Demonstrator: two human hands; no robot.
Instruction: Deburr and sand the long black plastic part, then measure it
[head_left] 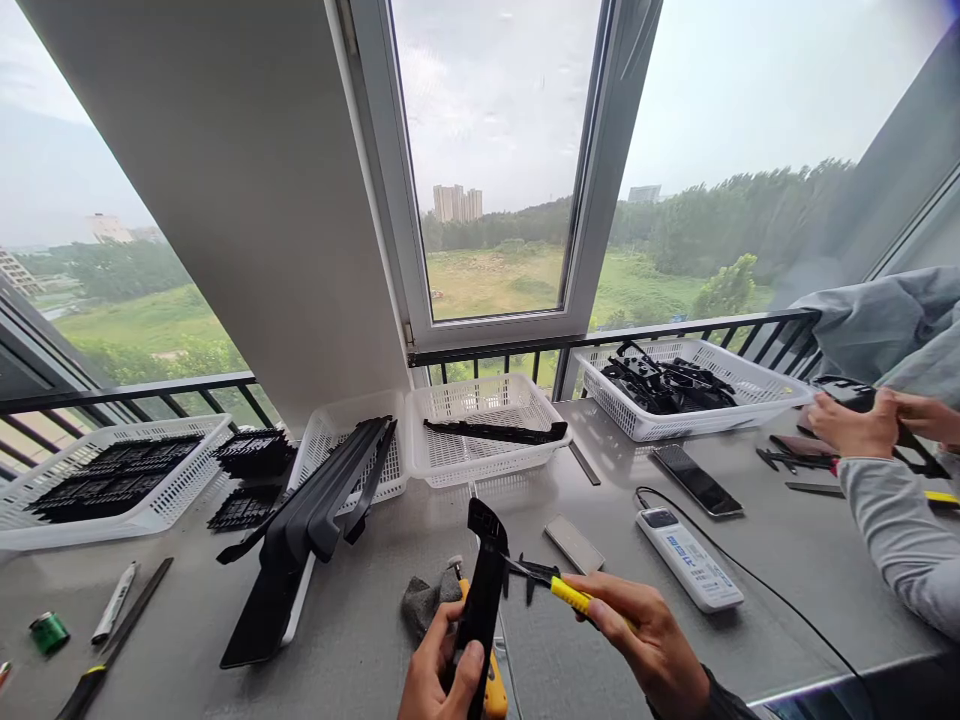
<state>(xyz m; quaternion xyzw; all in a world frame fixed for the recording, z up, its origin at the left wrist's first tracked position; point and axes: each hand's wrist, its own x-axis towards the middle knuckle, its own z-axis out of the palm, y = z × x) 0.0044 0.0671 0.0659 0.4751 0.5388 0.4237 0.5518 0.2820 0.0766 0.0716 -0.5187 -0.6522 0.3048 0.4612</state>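
Observation:
My left hand (pixel 442 668) is closed around a long black plastic part (pixel 486 570), held upright with its curved end at the top. In my right hand (pixel 649 635) is a yellow utility knife (pixel 571 596), its blade pointing left at the part's upper right edge. Whether the blade touches the plastic I cannot tell. Behind the blade lies a dark caliper-like tool (pixel 531 580). A crumpled grey cloth (pixel 424 606) sits beside the part. A yellow-handled tool (pixel 494 692) lies partly hidden behind my left hand.
White baskets hold black parts: the left basket (pixel 161 515), a middle basket (pixel 491 465) and the right basket (pixel 637 428). Long black trim pieces (pixel 300 505) lean on another basket. Phones, a white device (pixel 690 560) with cable, and a file (pixel 135 610) lie around. A co-worker's hands (pixel 859 425) hold a black part.

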